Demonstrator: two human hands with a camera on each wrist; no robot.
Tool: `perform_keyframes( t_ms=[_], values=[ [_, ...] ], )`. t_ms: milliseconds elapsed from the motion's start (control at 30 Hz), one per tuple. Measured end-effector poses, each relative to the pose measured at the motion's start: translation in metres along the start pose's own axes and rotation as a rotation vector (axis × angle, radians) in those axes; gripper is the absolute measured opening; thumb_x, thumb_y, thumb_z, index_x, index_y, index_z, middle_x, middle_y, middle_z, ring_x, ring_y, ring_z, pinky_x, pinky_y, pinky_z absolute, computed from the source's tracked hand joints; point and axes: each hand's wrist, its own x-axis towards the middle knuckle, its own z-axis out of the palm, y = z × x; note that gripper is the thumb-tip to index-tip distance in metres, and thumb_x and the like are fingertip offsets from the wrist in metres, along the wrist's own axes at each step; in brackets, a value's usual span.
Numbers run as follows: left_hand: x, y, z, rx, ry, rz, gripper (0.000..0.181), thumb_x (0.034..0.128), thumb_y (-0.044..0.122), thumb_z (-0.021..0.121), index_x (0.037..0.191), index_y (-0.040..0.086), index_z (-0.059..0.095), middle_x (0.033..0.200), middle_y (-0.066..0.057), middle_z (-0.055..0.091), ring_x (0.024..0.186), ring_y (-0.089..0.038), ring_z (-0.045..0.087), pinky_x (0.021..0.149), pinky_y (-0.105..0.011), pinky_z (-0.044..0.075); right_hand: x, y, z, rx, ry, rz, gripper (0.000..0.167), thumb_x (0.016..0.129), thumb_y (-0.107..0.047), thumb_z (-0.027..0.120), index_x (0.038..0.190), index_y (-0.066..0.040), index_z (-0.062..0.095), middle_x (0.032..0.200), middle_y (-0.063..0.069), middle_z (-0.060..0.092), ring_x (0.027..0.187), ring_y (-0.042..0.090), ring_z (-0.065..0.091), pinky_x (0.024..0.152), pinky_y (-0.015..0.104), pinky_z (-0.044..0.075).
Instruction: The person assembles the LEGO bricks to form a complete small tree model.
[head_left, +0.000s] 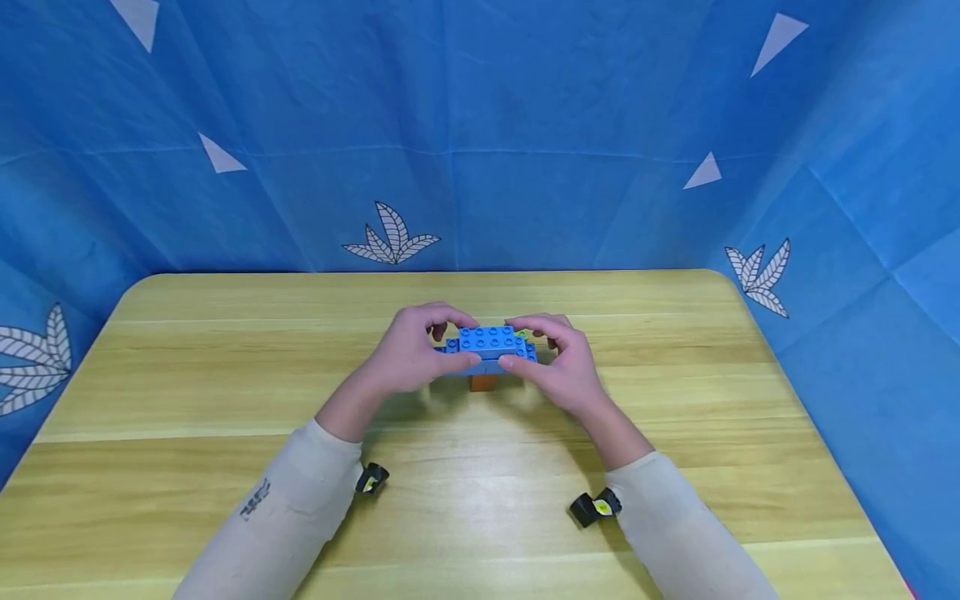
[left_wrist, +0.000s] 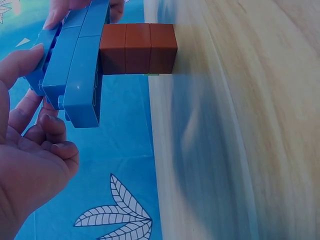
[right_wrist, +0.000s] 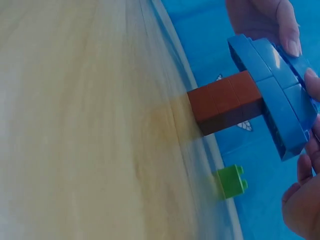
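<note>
A blue building brick [head_left: 487,337] with studs on its top lies uppermost on a stepped stack of blue bricks [left_wrist: 83,75]. In the left wrist view a thin slanting gap shows between it and the layer below. My left hand [head_left: 415,348] pinches this top brick at its left end, thumb on the near side and fingers on the far side. At the other end my right hand [head_left: 564,367] pinches it the same way. Under the blue layers, a column of several brown bricks [right_wrist: 225,101] stands upright on the table.
A small green brick [right_wrist: 231,181] sits on the table [head_left: 480,500] behind the stack, a little to the right, mostly hidden in the head view. Blue cloth [head_left: 480,133] with leaf prints hangs behind the table. Both sleeves carry a small black device [head_left: 596,507].
</note>
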Motion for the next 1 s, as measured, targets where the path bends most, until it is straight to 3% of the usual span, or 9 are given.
perform_keyframes(
  t_ms=[300, 700, 1000],
  values=[
    [0.000, 0.002, 0.000, 0.005, 0.004, 0.006, 0.035, 0.0792, 0.019, 0.087, 0.111, 0.014, 0.075, 0.087, -0.002, 0.058, 0.079, -0.024, 0.045, 0.061, -0.036, 0.036, 0.002, -0.038, 0.003, 0.016, -0.017, -0.014, 0.031, 0.079, 0.013, 0.075, 0.109, 0.011, 0.068, 0.101, 0.024, 0.065, 0.093, 0.048, 0.044, 0.071, 0.051, 0.031],
    [-0.001, 0.001, 0.003, 0.025, 0.035, 0.046, 0.032, 0.0783, 0.018, 0.088, 0.108, 0.013, 0.076, 0.096, 0.005, 0.065, 0.077, -0.022, 0.047, 0.058, -0.034, 0.038, 0.006, -0.045, -0.002, -0.046, -0.069, -0.036, 0.030, 0.077, 0.010, 0.080, 0.105, 0.008, 0.070, 0.102, 0.022, 0.068, 0.091, 0.035, 0.050, 0.073, 0.051, 0.033],
    [-0.002, -0.001, 0.006, 0.038, 0.044, 0.044, 0.033, 0.0790, 0.019, 0.088, 0.109, 0.012, 0.077, 0.097, 0.006, 0.065, 0.075, -0.026, 0.048, 0.061, -0.034, 0.039, 0.013, -0.052, -0.005, -0.099, -0.145, -0.007, 0.025, 0.078, 0.005, 0.082, 0.100, 0.005, 0.071, 0.101, 0.017, 0.069, 0.097, 0.036, 0.051, 0.081, 0.053, 0.036]
  ],
)
